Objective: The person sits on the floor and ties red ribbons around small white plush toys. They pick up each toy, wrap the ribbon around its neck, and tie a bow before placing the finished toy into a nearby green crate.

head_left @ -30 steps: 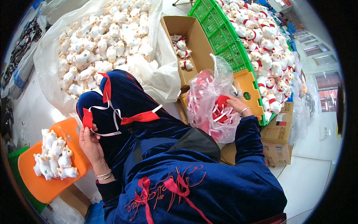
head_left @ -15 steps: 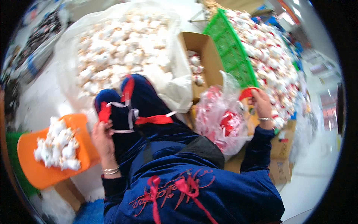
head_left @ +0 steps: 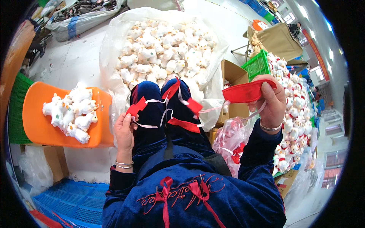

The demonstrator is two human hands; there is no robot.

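My right hand [head_left: 272, 100], raised at the right, pinches a red fabric band [head_left: 241, 93] with pale ribbon ties between thumb and fingers. My left hand [head_left: 124, 135] is closed on a smaller-looking red fabric piece [head_left: 136, 107] with a white ribbon, over my left thigh. More red pieces with white ribbons lie across my lap, among them a red strip [head_left: 184, 124] and a red square-looking piece [head_left: 194, 106]. Below my right hand, a clear plastic bag [head_left: 226, 138] holds red and pink ribboned pieces.
At the left, several white plush toys [head_left: 78, 110] lie on an orange stool [head_left: 36, 106]. A large clear sack [head_left: 110, 49] full of white plush toys is ahead. Plush toys with red trim [head_left: 292, 114] heap at the right beside a green crate [head_left: 258, 65] and cardboard box [head_left: 232, 72].
My right hand has risen from beside the plastic bag and now holds the red band out in view. My left hand keeps its red piece. The head view has shifted.
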